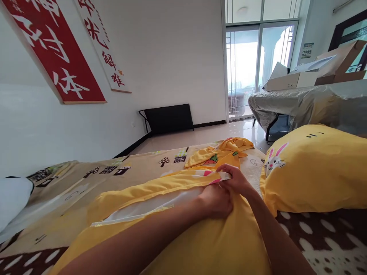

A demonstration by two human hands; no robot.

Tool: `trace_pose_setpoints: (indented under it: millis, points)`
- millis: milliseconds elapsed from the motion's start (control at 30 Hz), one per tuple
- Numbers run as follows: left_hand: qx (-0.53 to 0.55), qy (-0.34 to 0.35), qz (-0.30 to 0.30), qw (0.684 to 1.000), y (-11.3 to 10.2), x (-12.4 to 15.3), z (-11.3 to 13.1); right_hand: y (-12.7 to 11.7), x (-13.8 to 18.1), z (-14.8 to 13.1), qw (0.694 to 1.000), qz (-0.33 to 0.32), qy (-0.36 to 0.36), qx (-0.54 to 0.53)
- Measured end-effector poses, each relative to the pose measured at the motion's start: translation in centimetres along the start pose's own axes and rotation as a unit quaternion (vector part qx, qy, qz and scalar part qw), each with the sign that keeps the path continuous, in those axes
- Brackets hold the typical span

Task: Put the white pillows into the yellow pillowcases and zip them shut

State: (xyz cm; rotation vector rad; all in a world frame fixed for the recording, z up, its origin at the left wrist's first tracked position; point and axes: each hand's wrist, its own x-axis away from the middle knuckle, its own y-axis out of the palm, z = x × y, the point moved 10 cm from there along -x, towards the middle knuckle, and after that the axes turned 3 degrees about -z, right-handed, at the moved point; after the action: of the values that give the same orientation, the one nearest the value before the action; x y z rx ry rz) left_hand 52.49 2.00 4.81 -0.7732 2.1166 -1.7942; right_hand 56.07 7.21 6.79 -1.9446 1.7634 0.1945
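Note:
A yellow pillowcase (183, 244) lies across the bed in front of me, its long opening facing up. Through that opening shows a white pillow (160, 202) inside. My left hand (216, 200) is closed in a fist at the right end of the opening, gripping the pillowcase; its fingertips are hidden. Just beyond it, my right hand (236, 179) pinches the pillowcase's edge, where a pink and white patch shows. The two hands are close together. Past them lies a crumpled yellow cloth (212, 158) with a carrot print.
A stuffed yellow pillow (318, 168) with a rabbit print sits at the right on a patterned blanket (114, 179). A white object (14, 198) is at the left edge. Behind stand a folded black frame (169, 118) and a plastic-covered table (304, 103) bearing open cardboard boxes (306, 78).

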Motion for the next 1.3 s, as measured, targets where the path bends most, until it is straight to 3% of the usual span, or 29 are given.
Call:
trace_pose_setpoints:
  millis: [67, 167, 267, 400, 467, 533, 633, 767, 900, 1100, 1200, 1300]
  points:
    - [-0.014, 0.041, -0.017, 0.999, 0.7, -1.0, 0.4, -1.2, -0.1, -0.2, 0.987, 0.052, -0.001, 0.151]
    - [0.085, 0.063, 0.031, 0.994, 1.6, -1.8, -0.9, -2.2, -0.3, 0.9, 0.931, 0.072, 0.056, 0.353]
    - [0.214, 0.025, 0.107, 0.971, 2.7, -1.8, -4.0, -3.3, -0.5, 2.0, 0.896, 0.096, 0.090, 0.424]
    - [0.299, -0.075, 0.234, 0.922, 2.9, -1.0, -7.5, -3.7, -1.1, 3.2, 0.947, 0.133, 0.078, 0.281]
    - [0.281, -0.082, 0.284, 0.913, 2.3, -0.6, -7.4, -3.5, -1.3, 4.1, 0.971, 0.145, 0.079, 0.174]
    - [0.212, -0.054, 0.302, 0.928, 1.7, -0.6, -6.1, -3.2, -1.5, 4.8, 0.981, 0.157, 0.076, 0.084]
    - [0.128, -0.025, 0.293, 0.947, 1.5, -0.7, -4.5, -2.6, -1.6, 5.5, 0.985, 0.156, 0.077, -0.020]
    - [0.109, -0.011, 0.250, 0.962, 1.8, -1.0, -4.0, -2.0, -1.8, 5.9, 0.988, 0.111, 0.082, -0.070]
    - [0.132, -0.015, 0.230, 0.964, 1.9, -1.2, -4.5, -3.1, -1.7, 5.0, 0.988, 0.132, 0.050, 0.069]
    - [0.245, -0.043, 0.243, 0.937, 1.8, -1.5, -6.4, -4.1, -1.1, 3.8, 0.921, 0.195, 0.035, 0.335]
    - [0.313, -0.068, 0.228, 0.919, 2.4, -2.2, -7.8, -4.3, -1.0, 3.5, 0.909, 0.202, 0.030, 0.365]
    - [0.361, -0.115, 0.203, 0.903, 3.6, -3.0, -9.5, -4.4, -1.1, 3.6, 0.931, 0.198, 0.018, 0.307]
